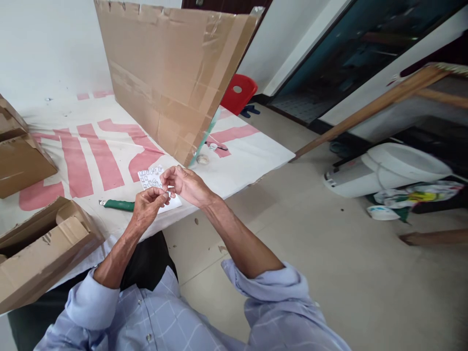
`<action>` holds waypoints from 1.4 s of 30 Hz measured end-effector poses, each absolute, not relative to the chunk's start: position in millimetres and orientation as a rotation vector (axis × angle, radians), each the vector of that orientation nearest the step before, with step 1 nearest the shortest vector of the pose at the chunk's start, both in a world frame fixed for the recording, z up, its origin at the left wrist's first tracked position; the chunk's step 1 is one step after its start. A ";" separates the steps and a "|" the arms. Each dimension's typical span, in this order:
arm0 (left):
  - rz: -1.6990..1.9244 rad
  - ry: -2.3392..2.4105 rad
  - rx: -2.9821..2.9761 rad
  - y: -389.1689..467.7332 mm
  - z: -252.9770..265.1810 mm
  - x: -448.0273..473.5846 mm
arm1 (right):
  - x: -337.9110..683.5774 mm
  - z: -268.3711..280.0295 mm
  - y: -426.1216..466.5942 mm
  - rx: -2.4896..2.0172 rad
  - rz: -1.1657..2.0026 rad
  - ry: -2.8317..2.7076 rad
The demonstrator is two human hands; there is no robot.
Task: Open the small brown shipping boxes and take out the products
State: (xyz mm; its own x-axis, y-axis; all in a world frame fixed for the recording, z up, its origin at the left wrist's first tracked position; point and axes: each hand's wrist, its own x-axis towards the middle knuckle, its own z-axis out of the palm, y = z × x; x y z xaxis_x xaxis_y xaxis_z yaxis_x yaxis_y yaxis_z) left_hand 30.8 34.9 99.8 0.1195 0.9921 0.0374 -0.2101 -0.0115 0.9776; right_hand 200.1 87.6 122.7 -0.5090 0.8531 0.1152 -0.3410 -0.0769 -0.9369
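Observation:
My left hand point(148, 207) and my right hand point(190, 186) meet at the fingertips over the front edge of the table. Thumb and fingers of each are pinched together. Whatever they hold is too small to name. Beneath them lies a white sheet point(171, 204) with several small, dark-outlined square pieces point(148, 179) scattered on its far part. A green utility knife point(119, 204) rests on the table just left of my left hand, its handle end partly hidden behind that hand.
A tall cardboard panel point(164, 73) stands on the table point(252, 158). Open cardboard boxes point(54, 248) sit at the left. Near the panel's foot is a small clear round item point(202, 159). A red chair point(239, 92) is behind; a white bucket point(398, 165) lies right.

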 end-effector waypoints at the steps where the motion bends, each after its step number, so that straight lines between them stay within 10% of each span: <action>1: 1.240 0.956 1.134 34.7 99.5 31.1 | 200.3 122.6 87.1 -0.625 1.720 -1.291; 42: 1.354 0.866 1.097 14.8 101.9 37.4 | 208.0 94.1 48.1 -0.790 1.542 -1.404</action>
State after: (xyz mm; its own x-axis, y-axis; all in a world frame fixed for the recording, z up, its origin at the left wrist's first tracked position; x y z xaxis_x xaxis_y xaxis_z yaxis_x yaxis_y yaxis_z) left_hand 37.4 14.8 101.9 0.0678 0.9903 0.1217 -0.3044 -0.0956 0.9477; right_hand 208.0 48.1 94.1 -0.4100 0.9063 0.1022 -0.1869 0.0261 -0.9820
